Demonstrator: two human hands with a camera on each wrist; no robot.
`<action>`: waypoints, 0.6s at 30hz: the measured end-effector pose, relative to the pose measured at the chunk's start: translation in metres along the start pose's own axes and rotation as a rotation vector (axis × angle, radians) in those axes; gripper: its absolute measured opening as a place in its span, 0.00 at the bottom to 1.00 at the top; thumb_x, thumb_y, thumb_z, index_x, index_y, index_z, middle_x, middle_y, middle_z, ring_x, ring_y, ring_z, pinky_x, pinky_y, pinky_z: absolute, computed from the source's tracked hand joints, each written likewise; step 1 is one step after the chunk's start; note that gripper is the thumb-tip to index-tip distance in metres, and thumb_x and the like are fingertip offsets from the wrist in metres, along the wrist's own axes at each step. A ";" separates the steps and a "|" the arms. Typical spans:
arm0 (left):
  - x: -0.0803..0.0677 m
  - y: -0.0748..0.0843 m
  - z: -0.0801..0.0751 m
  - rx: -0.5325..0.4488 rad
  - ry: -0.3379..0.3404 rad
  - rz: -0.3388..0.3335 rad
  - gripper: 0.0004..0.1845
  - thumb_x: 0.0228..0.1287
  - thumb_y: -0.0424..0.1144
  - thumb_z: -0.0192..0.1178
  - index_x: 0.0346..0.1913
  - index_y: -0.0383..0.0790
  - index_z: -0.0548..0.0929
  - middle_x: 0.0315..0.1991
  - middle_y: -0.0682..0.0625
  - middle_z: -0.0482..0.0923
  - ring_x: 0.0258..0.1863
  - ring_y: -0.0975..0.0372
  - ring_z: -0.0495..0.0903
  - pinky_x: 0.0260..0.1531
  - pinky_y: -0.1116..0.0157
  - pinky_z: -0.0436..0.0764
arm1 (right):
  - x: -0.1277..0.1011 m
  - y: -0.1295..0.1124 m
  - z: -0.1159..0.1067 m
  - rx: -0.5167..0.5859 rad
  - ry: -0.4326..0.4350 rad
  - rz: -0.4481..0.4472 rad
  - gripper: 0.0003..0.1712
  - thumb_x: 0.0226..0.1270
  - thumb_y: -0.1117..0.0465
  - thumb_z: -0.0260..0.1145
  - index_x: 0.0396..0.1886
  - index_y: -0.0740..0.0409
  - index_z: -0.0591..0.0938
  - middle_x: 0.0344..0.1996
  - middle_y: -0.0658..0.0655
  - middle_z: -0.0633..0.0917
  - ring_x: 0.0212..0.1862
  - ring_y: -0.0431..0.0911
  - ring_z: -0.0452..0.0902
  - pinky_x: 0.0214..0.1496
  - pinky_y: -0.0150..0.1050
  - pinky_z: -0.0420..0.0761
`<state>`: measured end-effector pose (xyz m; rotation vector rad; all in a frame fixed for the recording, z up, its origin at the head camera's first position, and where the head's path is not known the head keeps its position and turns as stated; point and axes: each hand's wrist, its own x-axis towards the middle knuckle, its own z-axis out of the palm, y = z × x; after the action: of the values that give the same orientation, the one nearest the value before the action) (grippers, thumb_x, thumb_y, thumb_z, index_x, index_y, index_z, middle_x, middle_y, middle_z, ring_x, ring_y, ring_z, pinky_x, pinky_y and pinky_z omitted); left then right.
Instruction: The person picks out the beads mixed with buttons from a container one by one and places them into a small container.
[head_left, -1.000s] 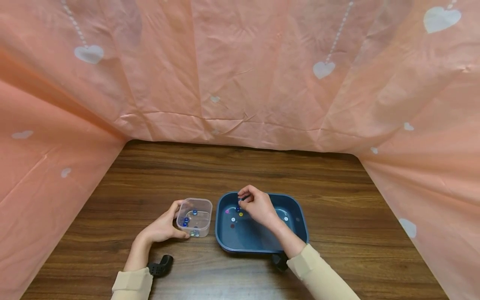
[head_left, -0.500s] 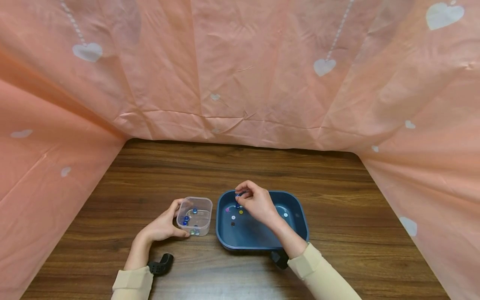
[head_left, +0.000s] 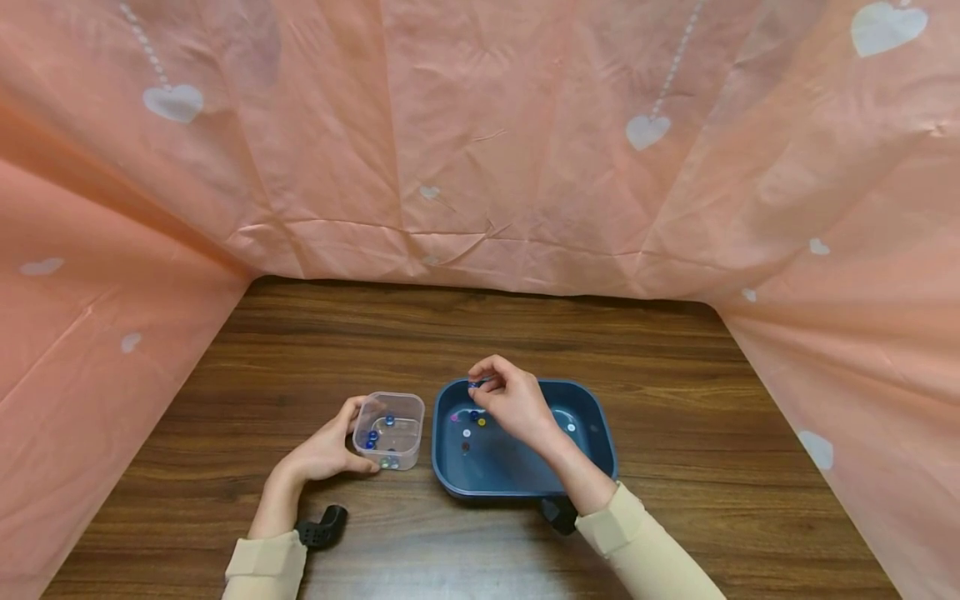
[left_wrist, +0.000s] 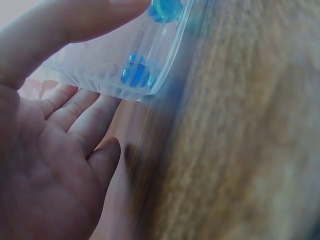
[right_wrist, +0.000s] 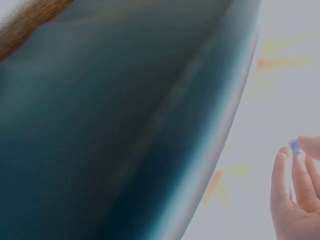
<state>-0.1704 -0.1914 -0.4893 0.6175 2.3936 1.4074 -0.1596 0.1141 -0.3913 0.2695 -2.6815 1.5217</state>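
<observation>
My left hand [head_left: 322, 455] holds a small clear plastic box [head_left: 412, 457] standing on the table, fingers round its far side and thumb at its near corner. Several blue marbles [head_left: 371, 445] and a few pale greenish ones [head_left: 386, 462] lie inside. In the left wrist view, blue marbles [left_wrist: 135, 76] show through the box wall. Over the far left part of a dark blue tray [head_left: 495, 477], my right hand [head_left: 516, 408] pinches a blue marble [head_left: 472, 386] between thumb and fingertips. The right wrist view also shows this marble [right_wrist: 295, 146] in the pinch.
In the tray lie a dark blue marble [head_left: 474, 415] and small button-like discs: yellow [head_left: 482, 422], white [head_left: 467, 433], pink [head_left: 453, 418], brown [head_left: 466, 447], with a white one [head_left: 572, 427] at right. Pink curtain [head_left: 480, 167] encloses the wooden table [head_left: 337, 333].
My right hand has risen slightly and shifted a little left with the pinched marble, away from the dark blue marble in the tray. The left hand and the box have stayed put.
</observation>
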 end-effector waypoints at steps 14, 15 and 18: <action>0.000 -0.002 0.001 -0.031 -0.003 0.000 0.48 0.44 0.36 0.78 0.66 0.40 0.57 0.61 0.35 0.72 0.62 0.44 0.70 0.59 0.45 0.60 | 0.001 -0.004 -0.001 0.044 -0.007 -0.016 0.10 0.60 0.68 0.70 0.42 0.56 0.83 0.39 0.58 0.86 0.36 0.43 0.81 0.39 0.37 0.80; 0.000 -0.001 0.001 -0.027 -0.002 -0.004 0.48 0.44 0.36 0.78 0.66 0.40 0.57 0.61 0.35 0.73 0.62 0.45 0.70 0.59 0.45 0.61 | 0.001 -0.004 -0.001 0.047 -0.006 -0.016 0.10 0.60 0.68 0.70 0.42 0.56 0.83 0.39 0.57 0.86 0.37 0.43 0.81 0.40 0.37 0.80; 0.000 -0.001 0.001 -0.025 -0.001 -0.007 0.48 0.44 0.36 0.78 0.66 0.40 0.57 0.61 0.35 0.73 0.61 0.45 0.70 0.59 0.46 0.61 | 0.000 -0.007 -0.002 0.053 -0.006 -0.016 0.10 0.60 0.68 0.70 0.42 0.57 0.83 0.38 0.54 0.86 0.37 0.43 0.81 0.41 0.37 0.80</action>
<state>-0.1706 -0.1910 -0.4908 0.6029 2.3709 1.4315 -0.1588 0.1119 -0.3842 0.2973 -2.6397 1.5919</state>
